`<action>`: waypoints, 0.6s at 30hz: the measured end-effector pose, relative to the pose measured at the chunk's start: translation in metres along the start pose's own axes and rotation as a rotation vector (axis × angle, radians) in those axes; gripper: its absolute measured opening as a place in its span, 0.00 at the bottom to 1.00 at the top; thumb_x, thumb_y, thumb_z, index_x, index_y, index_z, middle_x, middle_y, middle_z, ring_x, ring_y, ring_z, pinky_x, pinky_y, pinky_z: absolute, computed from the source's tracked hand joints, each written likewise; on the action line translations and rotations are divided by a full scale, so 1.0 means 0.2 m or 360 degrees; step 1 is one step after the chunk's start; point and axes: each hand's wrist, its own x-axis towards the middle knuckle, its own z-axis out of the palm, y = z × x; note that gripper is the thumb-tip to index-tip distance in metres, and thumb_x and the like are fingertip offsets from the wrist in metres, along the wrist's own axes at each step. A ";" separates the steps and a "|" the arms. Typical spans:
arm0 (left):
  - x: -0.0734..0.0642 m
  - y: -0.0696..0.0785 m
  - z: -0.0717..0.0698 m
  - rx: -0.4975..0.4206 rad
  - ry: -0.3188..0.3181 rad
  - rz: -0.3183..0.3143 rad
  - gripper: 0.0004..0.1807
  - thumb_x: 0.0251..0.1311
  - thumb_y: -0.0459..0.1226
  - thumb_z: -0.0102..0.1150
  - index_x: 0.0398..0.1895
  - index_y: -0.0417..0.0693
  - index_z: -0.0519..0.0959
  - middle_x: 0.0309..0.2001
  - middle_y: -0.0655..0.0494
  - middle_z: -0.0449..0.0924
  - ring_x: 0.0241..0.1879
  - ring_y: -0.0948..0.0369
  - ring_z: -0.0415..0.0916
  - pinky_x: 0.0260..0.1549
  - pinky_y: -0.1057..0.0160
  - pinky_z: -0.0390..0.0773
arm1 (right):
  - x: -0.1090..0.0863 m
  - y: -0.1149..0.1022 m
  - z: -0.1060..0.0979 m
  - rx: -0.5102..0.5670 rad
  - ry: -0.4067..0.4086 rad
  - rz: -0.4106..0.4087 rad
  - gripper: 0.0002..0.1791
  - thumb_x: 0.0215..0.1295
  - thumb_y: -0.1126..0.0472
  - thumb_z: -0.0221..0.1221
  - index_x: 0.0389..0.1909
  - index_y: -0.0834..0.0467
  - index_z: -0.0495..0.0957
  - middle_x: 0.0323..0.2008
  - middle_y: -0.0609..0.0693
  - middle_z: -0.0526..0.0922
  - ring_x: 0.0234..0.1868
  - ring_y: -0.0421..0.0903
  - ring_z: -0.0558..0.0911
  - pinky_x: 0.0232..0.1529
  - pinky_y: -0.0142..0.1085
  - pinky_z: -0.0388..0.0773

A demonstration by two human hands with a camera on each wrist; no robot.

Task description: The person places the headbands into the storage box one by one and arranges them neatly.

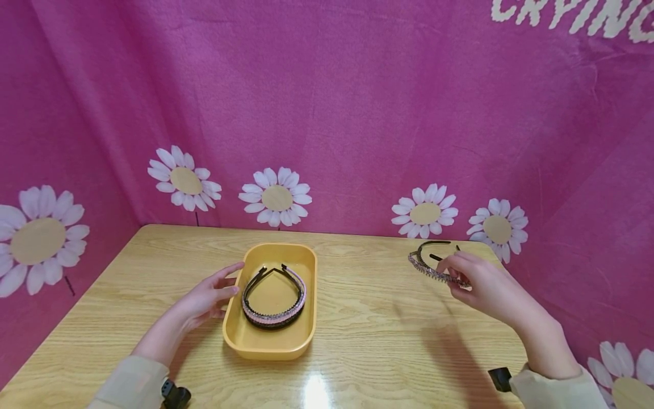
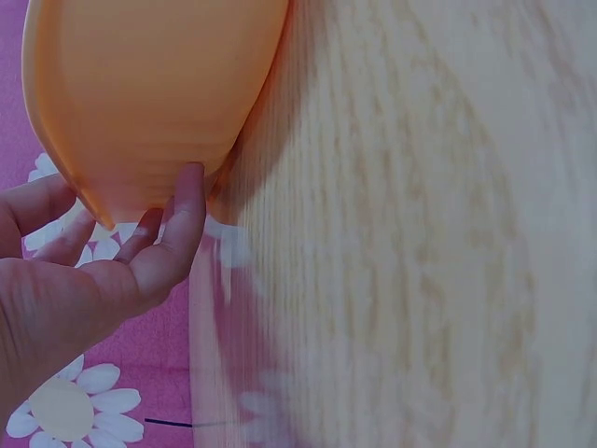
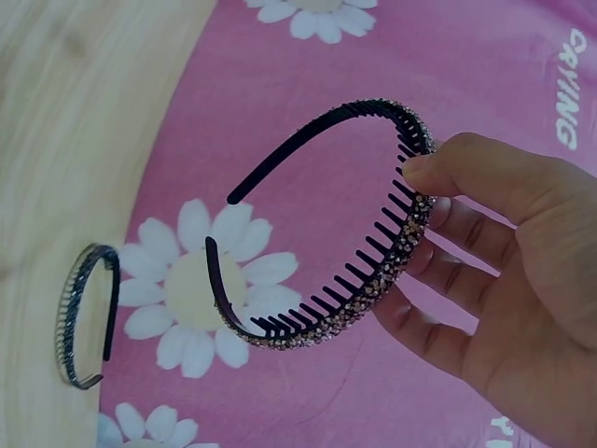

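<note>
My right hand pinches a black toothed headband covered in glittery stones, between thumb and fingers, above the right part of the table. A second dark, sparkly headband lies on the table beyond it. On the left, my left hand touches the side of a yellow plastic bin with its fingers loosely spread. Inside the bin several headbands, black and pink, lie nested together. In the left wrist view, the fingertips rest against the bin's outer wall.
The bin stands on a light wood table. A pink cloth with white daisies hangs behind the table and along both sides. Dark straps sit at both wrists.
</note>
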 end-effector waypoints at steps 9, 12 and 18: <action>0.00 0.00 -0.01 -0.0002 0.0020 -0.0026 0.33 0.70 0.31 0.40 0.75 0.50 0.44 0.70 0.30 0.46 0.59 0.43 0.66 0.48 0.43 0.75 | 0.07 -0.05 -0.02 -0.0064 0.0118 -0.0090 0.19 0.39 0.72 0.65 0.34 0.50 0.78 0.24 0.37 0.70 0.25 0.33 0.69 0.22 0.26 0.68; 0.01 0.00 -0.01 -0.0010 0.0020 -0.0027 0.33 0.70 0.31 0.40 0.75 0.50 0.44 0.70 0.31 0.46 0.59 0.42 0.66 0.48 0.43 0.75 | 0.09 -0.07 -0.03 -0.0077 0.0139 -0.0097 0.20 0.38 0.71 0.65 0.34 0.50 0.77 0.24 0.37 0.71 0.25 0.33 0.70 0.22 0.27 0.68; 0.01 0.00 -0.01 -0.0016 0.0022 -0.0031 0.33 0.70 0.31 0.40 0.75 0.51 0.44 0.70 0.31 0.46 0.60 0.41 0.65 0.49 0.43 0.74 | 0.14 -0.12 -0.05 -0.0105 0.0149 -0.0078 0.19 0.42 0.70 0.66 0.36 0.48 0.77 0.26 0.37 0.72 0.25 0.33 0.71 0.22 0.28 0.68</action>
